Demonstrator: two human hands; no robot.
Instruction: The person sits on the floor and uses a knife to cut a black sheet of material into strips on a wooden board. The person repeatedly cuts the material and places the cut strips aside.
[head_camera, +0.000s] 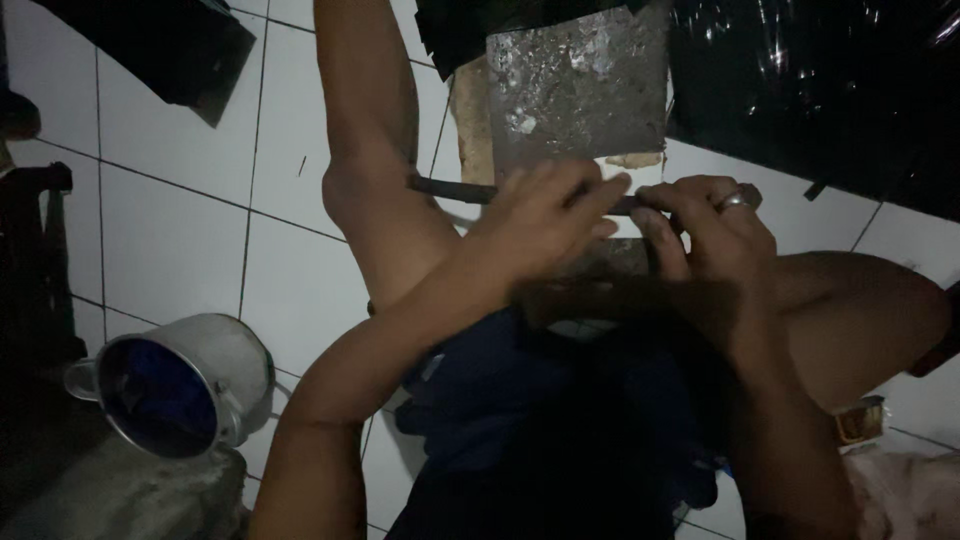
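Observation:
My left hand (545, 215) and my right hand (705, 240) meet at the middle of the head view, both closed on a thin dark strip (450, 189) that runs level across them and sticks out to the left. A ring shows on a right-hand finger. Just beyond the hands lies a grey, speckled flat slab (580, 85) on the white tiled floor (180, 250). My bare knees frame the hands on the left and right, and dark blue cloth (520, 420) covers my lap below.
A metal pot (180, 385) with a side handle lies tipped at lower left on a grey surface. Black plastic sheeting (830, 90) covers the upper right, and another dark sheet (150, 45) lies at upper left. A small object (860, 420) sits at right.

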